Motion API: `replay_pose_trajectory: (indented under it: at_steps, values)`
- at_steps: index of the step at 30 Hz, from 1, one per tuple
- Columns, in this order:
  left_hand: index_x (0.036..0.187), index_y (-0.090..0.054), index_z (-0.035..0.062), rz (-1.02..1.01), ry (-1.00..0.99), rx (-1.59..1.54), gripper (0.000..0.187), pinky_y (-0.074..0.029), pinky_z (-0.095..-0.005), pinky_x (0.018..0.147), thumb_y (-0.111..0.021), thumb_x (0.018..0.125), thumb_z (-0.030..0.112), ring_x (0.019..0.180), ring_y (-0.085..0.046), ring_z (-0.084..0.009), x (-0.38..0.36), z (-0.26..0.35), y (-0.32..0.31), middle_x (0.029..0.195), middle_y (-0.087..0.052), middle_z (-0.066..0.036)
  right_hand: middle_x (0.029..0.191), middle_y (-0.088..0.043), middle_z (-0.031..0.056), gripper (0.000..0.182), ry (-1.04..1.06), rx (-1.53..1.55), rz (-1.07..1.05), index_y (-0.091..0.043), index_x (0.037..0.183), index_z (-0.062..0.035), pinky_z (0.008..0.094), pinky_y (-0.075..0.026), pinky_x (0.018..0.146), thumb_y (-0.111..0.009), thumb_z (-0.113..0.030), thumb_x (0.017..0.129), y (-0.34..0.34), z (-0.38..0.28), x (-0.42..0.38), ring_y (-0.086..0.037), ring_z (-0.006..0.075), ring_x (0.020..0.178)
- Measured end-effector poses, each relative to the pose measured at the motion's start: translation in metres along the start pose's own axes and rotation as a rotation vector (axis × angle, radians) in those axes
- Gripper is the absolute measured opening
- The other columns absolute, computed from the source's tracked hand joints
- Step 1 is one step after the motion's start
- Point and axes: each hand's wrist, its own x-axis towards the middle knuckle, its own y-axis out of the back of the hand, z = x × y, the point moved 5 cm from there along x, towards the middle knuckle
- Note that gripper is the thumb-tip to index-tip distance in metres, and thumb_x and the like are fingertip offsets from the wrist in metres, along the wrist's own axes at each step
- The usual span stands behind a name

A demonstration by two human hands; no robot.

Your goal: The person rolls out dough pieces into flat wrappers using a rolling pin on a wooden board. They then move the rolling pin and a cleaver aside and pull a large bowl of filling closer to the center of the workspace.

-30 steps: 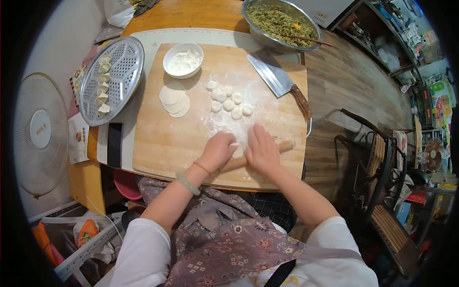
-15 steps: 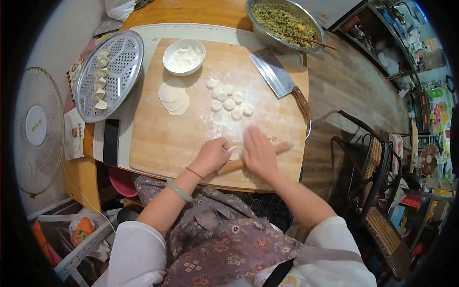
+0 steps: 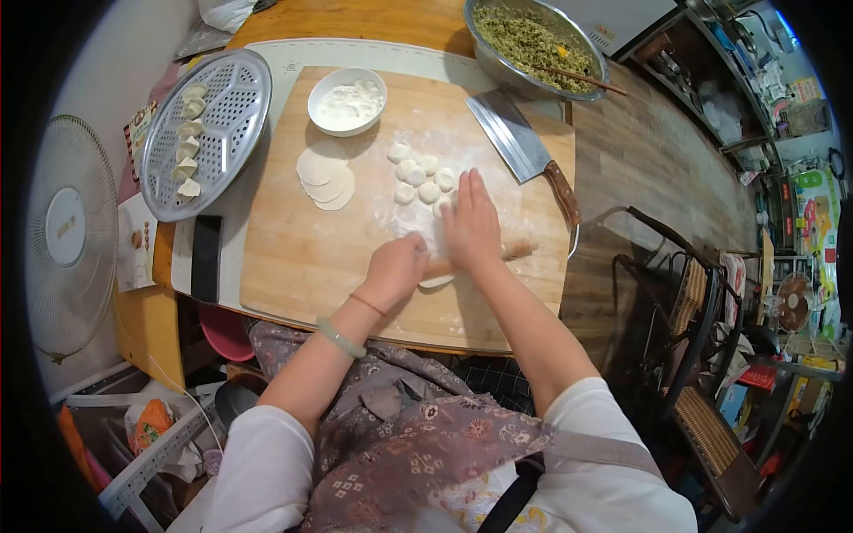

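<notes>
My right hand [image 3: 471,226] lies flat, palm down, on a wooden rolling pin [image 3: 514,250] on the floured cutting board [image 3: 311,258]. My left hand [image 3: 395,266] pinches the edge of a thin round dough wrapper [image 3: 435,282] lying under the pin. Several small dough pieces [image 3: 418,178] sit just beyond my right fingertips. A short stack of rolled wrappers [image 3: 324,173] lies to the left of them.
A white bowl of flour [image 3: 347,100] stands at the board's far left. A cleaver [image 3: 520,147] lies at the far right. A metal bowl of green filling [image 3: 533,40] holds chopsticks. A perforated steamer tray [image 3: 227,107] carries several dumplings. A chair [image 3: 693,293] stands right.
My right hand has pushed the rolling pin forward, away from me, over the wrapper. My left hand has followed, still on the wrapper's edge.
</notes>
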Motion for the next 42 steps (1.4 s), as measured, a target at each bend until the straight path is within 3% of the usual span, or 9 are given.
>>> replay_pose_trajectory:
  at_steps: [3, 8, 15, 17, 20, 26, 31, 37, 42]
  values:
    - [0.079, -0.062, 0.0033, -0.015, -0.052, 0.026, 0.015, -0.048, -0.0389, 0.064, -0.065, 0.078, 0.018, 0.068, -0.06, -0.0314, 0.004, -0.002, -0.002, 0.072, -0.063, -0.015, 0.138, -0.037, 0.0235, 0.072, -0.117, 0.029, 0.025, -0.035, 0.135, 0.0031, 0.0445, -0.031, 0.104, -0.063, -0.029, 0.078, 0.004, 0.002, -0.012, -0.038, 0.0369, 0.126]
    - [0.078, -0.062, 0.0036, -0.064, 0.01, -0.037, 0.013, -0.049, -0.0376, 0.064, -0.065, 0.076, 0.016, 0.068, -0.06, -0.031, -0.014, -0.016, -0.001, 0.073, -0.063, -0.014, 0.138, -0.036, 0.0237, 0.066, 0.157, 0.001, -0.26, -0.035, 0.134, 0.0044, 0.0433, -0.031, 0.104, -0.061, -0.027, 0.081, 0.025, -0.018, -0.081, -0.036, 0.0369, 0.128]
    - [0.082, -0.061, 0.0028, 0.0, -0.129, 0.12, 0.015, -0.049, -0.0354, 0.062, -0.065, 0.076, 0.015, 0.069, -0.061, -0.0294, 0.006, -0.011, 0.0, 0.073, -0.062, -0.014, 0.137, -0.039, 0.0239, 0.067, -0.015, 0.048, 0.005, -0.039, 0.132, 0.0049, 0.0451, -0.032, 0.104, -0.061, -0.033, 0.08, 0.008, -0.009, -0.019, -0.038, 0.0365, 0.128]
    - [0.082, -0.061, 0.0028, -0.001, -0.075, 0.037, 0.014, -0.049, -0.0361, 0.063, -0.064, 0.077, 0.015, 0.07, -0.061, -0.0304, -0.005, -0.012, 0.002, 0.074, -0.062, -0.015, 0.138, -0.037, 0.0237, 0.065, 0.163, -0.002, -0.275, -0.037, 0.132, 0.0053, 0.0427, -0.031, 0.104, -0.059, -0.031, 0.083, 0.014, -0.016, -0.073, -0.036, 0.0368, 0.128]
    - [0.083, -0.061, 0.0026, -0.06, 0.023, -0.069, 0.014, -0.048, -0.0369, 0.063, -0.064, 0.078, 0.016, 0.07, -0.061, -0.0315, -0.015, -0.017, 0.0, 0.075, -0.063, -0.015, 0.14, -0.033, 0.0242, 0.068, 0.206, -0.001, -0.31, -0.033, 0.134, 0.0053, 0.0429, -0.031, 0.104, -0.06, -0.03, 0.083, 0.021, -0.022, -0.077, -0.035, 0.0373, 0.128]
    - [0.084, -0.06, 0.0017, 0.033, -0.105, 0.074, 0.016, -0.048, -0.0349, 0.062, -0.065, 0.077, 0.015, 0.067, -0.061, -0.0283, 0.006, -0.009, 0.008, 0.072, -0.062, -0.014, 0.14, -0.033, 0.0253, 0.074, -0.032, 0.052, -0.05, -0.031, 0.136, 0.0053, 0.0459, -0.031, 0.103, -0.062, -0.032, 0.079, -0.002, -0.009, 0.001, -0.035, 0.0382, 0.128]
    - [0.084, -0.061, 0.0018, -0.03, 0.0, -0.093, 0.016, -0.048, -0.0373, 0.062, -0.064, 0.078, 0.016, 0.069, -0.061, -0.0308, -0.01, -0.024, 0.002, 0.074, -0.063, -0.015, 0.136, -0.039, 0.025, 0.068, 0.194, 0.044, -0.327, -0.039, 0.132, 0.0048, 0.0456, -0.031, 0.104, -0.06, -0.034, 0.08, 0.023, -0.026, -0.088, -0.037, 0.0373, 0.128]
    - [0.081, -0.062, 0.0021, 0.047, -0.071, 0.098, 0.02, -0.048, -0.0389, 0.063, -0.065, 0.075, 0.02, 0.069, -0.061, -0.0329, 0.013, -0.011, 0.013, 0.072, -0.063, -0.016, 0.137, -0.038, 0.0253, 0.069, 0.003, 0.01, -0.013, -0.038, 0.132, 0.0053, 0.0425, -0.03, 0.105, -0.061, -0.035, 0.081, 0.002, -0.015, 0.009, -0.038, 0.0374, 0.126]
    - [0.08, -0.063, 0.0031, -0.054, -0.028, -0.028, 0.018, -0.048, -0.0386, 0.062, -0.067, 0.075, 0.02, 0.068, -0.061, -0.0321, -0.008, -0.028, 0.011, 0.072, -0.063, -0.016, 0.139, -0.036, 0.0237, 0.075, 0.218, 0.014, -0.376, -0.037, 0.133, 0.0048, 0.0456, -0.028, 0.106, -0.059, -0.043, 0.08, 0.022, -0.029, -0.096, -0.035, 0.0355, 0.13]
